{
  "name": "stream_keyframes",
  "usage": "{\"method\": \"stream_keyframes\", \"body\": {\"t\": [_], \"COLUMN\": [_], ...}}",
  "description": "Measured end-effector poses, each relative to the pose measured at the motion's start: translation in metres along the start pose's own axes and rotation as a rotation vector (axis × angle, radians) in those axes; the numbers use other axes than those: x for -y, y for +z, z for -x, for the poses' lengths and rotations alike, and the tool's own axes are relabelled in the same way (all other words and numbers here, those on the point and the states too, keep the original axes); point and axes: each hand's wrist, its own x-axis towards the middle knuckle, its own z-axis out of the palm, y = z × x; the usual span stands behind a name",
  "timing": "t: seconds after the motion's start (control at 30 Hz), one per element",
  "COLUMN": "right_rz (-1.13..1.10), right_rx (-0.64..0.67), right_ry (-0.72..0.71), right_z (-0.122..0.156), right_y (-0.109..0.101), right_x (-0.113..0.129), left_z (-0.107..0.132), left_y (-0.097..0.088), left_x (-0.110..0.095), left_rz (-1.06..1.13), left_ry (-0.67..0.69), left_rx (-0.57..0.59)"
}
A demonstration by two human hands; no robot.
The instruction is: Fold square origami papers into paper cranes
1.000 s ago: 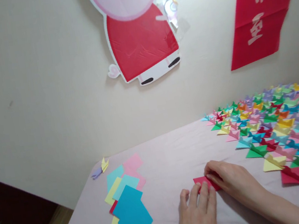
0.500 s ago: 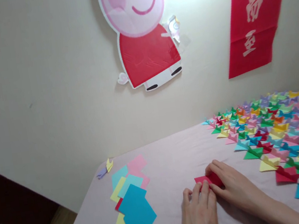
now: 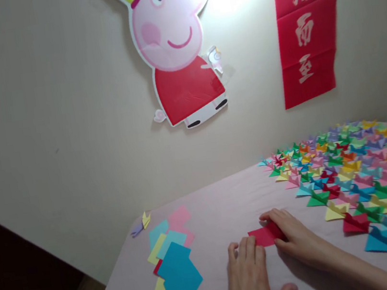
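Flat red paper square [image 3: 262, 237] beneath fingers [image 3: 251, 251]

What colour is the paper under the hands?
The paper is red, seen in the head view.

changes noted, as we find them:

- red paper [image 3: 262, 237]: more of its face lies bare; a second ago our fingers covered most of it.
- left hand [image 3: 249, 274]: drawn back toward us, fingertips only at the paper's near edge, thumb newly in view.
- right hand [image 3: 294, 236]: shifted to the paper's right end.
- view: we look higher; the pig cutout [image 3: 176, 55] shows its face and crown, the red banner [image 3: 306, 26] a third character.
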Motion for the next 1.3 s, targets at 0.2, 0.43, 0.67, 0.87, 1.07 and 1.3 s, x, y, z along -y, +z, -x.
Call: {"method": "stream_keyframes", "body": {"t": [0.2, 0.43, 0.67, 0.87, 1.07, 1.3], "right_rz": [-0.256, -0.395, -0.177, -0.194, -0.197, -0.146], "right_rx": [0.026, 0.000, -0.001, 0.034, 0.039, -0.026], "right_ry": [0.038, 0.087, -0.004, -0.040, -0.083, -0.123], "right_z": [-0.003, -0.003, 0.003, 0.010, 0.011, 0.011], "right_y": [-0.006, -0.010, -0.014, -0.018, -0.022, -0.017], "right_x": [-0.011, -0.008, 0.010, 0.017, 0.019, 0.010], "left_z": [0.004, 0.000, -0.037, -0.041, -0.037, -0.039], "left_y": [-0.004, -0.009, -0.016, -0.014, -0.012, -0.017], "left_x": [0.006, 0.015, 0.010, 0.002, -0.001, -0.007], "left_rz": [-0.073, -0.081, 0.041, 0.084, 0.147, 0.095], "left_ry": [-0.013, -0.115, -0.138, -0.070, -0.040, -0.069], "left_rx": [-0.080, -0.068, 0.015, -0.122, -0.152, -0.144]}}
